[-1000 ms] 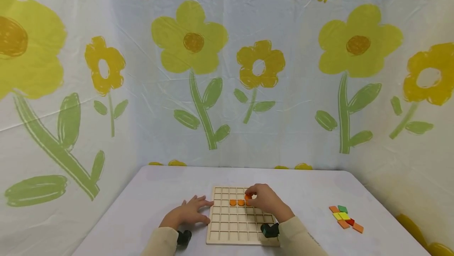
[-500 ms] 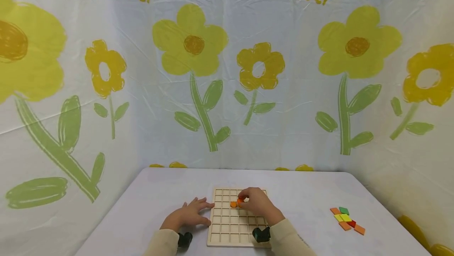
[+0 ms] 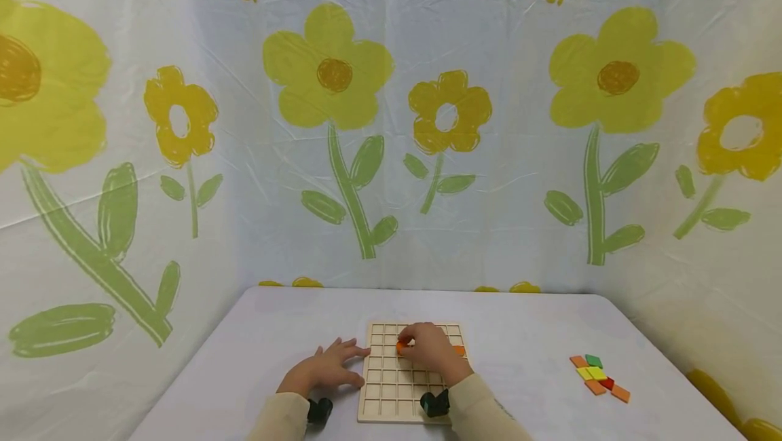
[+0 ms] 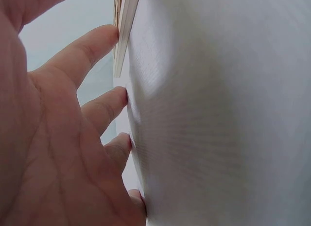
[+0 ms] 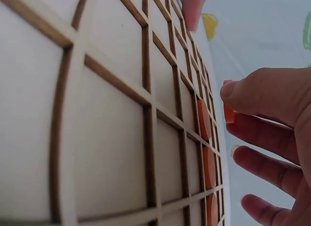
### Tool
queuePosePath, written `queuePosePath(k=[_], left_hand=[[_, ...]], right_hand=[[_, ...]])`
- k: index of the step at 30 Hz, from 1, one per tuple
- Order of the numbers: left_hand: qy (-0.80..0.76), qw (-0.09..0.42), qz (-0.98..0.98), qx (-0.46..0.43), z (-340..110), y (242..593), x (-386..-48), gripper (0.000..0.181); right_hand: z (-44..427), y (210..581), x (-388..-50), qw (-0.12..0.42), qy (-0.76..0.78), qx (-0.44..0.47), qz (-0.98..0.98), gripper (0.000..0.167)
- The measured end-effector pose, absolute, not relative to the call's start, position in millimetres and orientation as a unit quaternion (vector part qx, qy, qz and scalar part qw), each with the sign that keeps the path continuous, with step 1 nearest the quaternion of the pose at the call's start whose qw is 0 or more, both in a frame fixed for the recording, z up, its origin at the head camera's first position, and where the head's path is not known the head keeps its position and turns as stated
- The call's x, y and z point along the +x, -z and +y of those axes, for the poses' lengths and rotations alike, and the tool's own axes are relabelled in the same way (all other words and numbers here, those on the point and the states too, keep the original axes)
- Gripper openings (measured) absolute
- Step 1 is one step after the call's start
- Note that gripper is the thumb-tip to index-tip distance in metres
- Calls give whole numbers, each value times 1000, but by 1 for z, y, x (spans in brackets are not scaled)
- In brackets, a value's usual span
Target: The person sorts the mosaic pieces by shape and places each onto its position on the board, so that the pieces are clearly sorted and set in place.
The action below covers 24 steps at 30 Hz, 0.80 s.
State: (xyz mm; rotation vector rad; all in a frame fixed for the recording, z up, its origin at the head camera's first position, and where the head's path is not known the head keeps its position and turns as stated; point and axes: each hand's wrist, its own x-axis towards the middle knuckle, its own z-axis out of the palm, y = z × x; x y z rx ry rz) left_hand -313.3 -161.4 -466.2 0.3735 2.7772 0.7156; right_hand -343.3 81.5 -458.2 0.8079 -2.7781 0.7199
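My right hand (image 3: pixel 430 347) is over the upper part of the wooden grid board (image 3: pixel 381 408). Between thumb and index finger it pinches an orange disc (image 5: pixel 228 114), seen edge-on in the right wrist view and clear of the cells. Other orange discs (image 5: pixel 204 120) sit in a row of cells there. In the head view, an orange piece (image 3: pixel 458 350) shows just right of the hand, which hides part of the row. My left hand (image 3: pixel 326 368) lies at the board's left edge, fingers spread; one fingertip (image 4: pixel 112 35) touches that edge in the left wrist view.
To the right on the white table (image 3: pixel 519 332) lies a loose group of flat pieces: orange tiles (image 3: pixel 620 393), a green one (image 3: pixel 593 360), yellow ones (image 3: pixel 595 373) and a red one (image 3: pixel 607 383). A flower-printed curtain (image 3: pixel 519 237) surrounds the table.
My right hand has moved left along the row of orange discs, uncovering an orange piece at the row's right. My left hand has stayed at the board's edge.
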Motion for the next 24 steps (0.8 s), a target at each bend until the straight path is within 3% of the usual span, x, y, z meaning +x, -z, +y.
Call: queuePosePath(k=[24], left_hand=[[-245,125,952,134,-162,468,-314,62]], right_hand=[[56,463,-351,76,-154,269,-948,7]])
